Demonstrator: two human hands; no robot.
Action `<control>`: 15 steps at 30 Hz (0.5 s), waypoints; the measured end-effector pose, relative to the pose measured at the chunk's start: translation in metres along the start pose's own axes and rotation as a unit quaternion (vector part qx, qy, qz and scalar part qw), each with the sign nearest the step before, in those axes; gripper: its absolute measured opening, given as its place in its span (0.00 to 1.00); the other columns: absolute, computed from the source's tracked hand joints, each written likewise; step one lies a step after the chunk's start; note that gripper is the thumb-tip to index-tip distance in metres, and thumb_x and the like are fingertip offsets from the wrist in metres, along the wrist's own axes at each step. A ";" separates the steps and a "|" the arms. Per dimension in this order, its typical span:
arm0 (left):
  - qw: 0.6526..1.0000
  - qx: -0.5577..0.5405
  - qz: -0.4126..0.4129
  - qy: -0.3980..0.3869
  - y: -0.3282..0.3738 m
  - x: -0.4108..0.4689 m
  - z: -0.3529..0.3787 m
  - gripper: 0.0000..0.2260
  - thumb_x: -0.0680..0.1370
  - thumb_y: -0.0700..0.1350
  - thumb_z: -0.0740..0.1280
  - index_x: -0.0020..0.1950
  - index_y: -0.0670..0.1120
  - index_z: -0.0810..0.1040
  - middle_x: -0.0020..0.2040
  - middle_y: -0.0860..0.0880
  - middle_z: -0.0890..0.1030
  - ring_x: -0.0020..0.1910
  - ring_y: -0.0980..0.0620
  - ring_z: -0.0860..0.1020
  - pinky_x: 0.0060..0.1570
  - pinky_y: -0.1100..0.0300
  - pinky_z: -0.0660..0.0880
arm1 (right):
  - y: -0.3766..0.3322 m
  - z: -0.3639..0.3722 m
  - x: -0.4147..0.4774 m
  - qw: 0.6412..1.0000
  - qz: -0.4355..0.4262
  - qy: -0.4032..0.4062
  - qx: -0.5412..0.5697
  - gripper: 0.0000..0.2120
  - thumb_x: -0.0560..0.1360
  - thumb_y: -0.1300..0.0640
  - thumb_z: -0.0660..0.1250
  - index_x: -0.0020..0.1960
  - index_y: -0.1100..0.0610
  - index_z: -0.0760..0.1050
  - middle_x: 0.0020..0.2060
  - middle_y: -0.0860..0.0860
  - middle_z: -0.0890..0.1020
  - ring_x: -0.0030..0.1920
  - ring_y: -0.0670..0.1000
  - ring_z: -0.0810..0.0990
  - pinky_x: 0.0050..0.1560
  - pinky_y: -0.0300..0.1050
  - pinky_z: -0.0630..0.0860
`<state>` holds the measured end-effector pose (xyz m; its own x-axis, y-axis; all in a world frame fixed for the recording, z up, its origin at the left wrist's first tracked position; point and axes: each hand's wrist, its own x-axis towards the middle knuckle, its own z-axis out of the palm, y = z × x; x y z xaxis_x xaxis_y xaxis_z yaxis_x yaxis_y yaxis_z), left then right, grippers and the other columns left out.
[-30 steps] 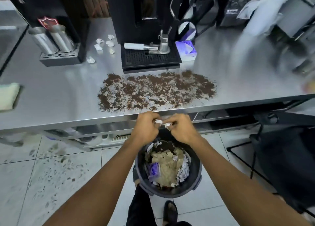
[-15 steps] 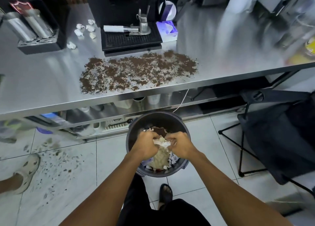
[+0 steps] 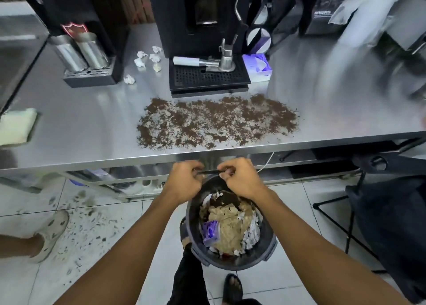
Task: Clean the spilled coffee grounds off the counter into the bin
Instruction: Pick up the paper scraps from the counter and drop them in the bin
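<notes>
A wide patch of brown coffee grounds [image 3: 216, 121] covers the steel counter [image 3: 92, 129] in front of the black coffee machine's drip tray [image 3: 208, 77]. Below the counter's front edge stands a dark round bin [image 3: 268, 242], tilted and full of crumpled paper and brown waste. My left hand [image 3: 184, 181] and my right hand [image 3: 239, 178] both grip the bin's far rim, fingers curled over it, side by side just under the counter edge.
Several crumpled white tissues [image 3: 147, 59] lie left of the coffee machine. A purple tissue box [image 3: 259, 67] sits right of the drip tray. A pale cloth [image 3: 16, 127] lies at the counter's left end. Another person's foot [image 3: 49, 235] stands on the littered floor. A black chair [image 3: 389, 212] is at right.
My hands were down inside the bin over the waste half a second ago; now they are on its far rim, and the bin sits closer under the counter edge.
</notes>
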<state>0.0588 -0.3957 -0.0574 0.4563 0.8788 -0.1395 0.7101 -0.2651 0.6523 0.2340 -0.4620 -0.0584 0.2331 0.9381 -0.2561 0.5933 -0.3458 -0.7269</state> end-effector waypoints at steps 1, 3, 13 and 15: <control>1.000 -0.009 0.003 0.021 -0.001 0.016 -0.017 0.11 0.74 0.37 0.68 0.54 0.46 0.84 0.46 0.49 0.85 0.42 0.52 0.80 0.49 0.61 0.77 | -0.022 -0.003 0.017 1.000 -0.018 0.002 0.012 0.12 0.74 0.64 0.67 0.52 0.53 0.84 0.42 0.48 0.86 0.44 0.45 0.82 0.54 0.37 0.78; 0.998 -0.013 0.016 0.053 -0.007 0.049 -0.053 0.12 0.73 0.36 0.66 0.53 0.46 0.84 0.45 0.49 0.85 0.42 0.52 0.80 0.48 0.61 0.78 | -0.064 -0.006 0.055 0.998 -0.058 0.008 0.025 0.12 0.74 0.64 0.66 0.53 0.53 0.83 0.44 0.48 0.86 0.44 0.45 0.82 0.52 0.38 0.79; 0.990 0.022 0.011 0.136 -0.092 0.214 -0.180 0.10 0.72 0.43 0.70 0.53 0.48 0.82 0.50 0.50 0.84 0.41 0.55 0.76 0.48 0.66 0.71 | -0.190 0.026 0.241 0.993 -0.111 0.021 -0.024 0.13 0.76 0.62 0.65 0.58 0.57 0.82 0.47 0.51 0.85 0.47 0.49 0.82 0.55 0.42 0.79; 0.990 0.029 -0.005 0.138 -0.113 0.241 -0.192 0.13 0.73 0.43 0.70 0.56 0.47 0.81 0.55 0.50 0.82 0.46 0.54 0.77 0.51 0.65 0.71 | -0.203 0.035 0.270 0.993 -0.107 0.012 -0.050 0.13 0.76 0.60 0.66 0.60 0.56 0.81 0.56 0.52 0.83 0.57 0.51 0.80 0.64 0.46 0.75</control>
<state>-0.0145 -0.0776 -0.0221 0.2916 0.9541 0.0685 0.7466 -0.2718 0.6072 0.1496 -0.1378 -0.0021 0.1102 0.9901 -0.0867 0.7045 -0.1394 -0.6958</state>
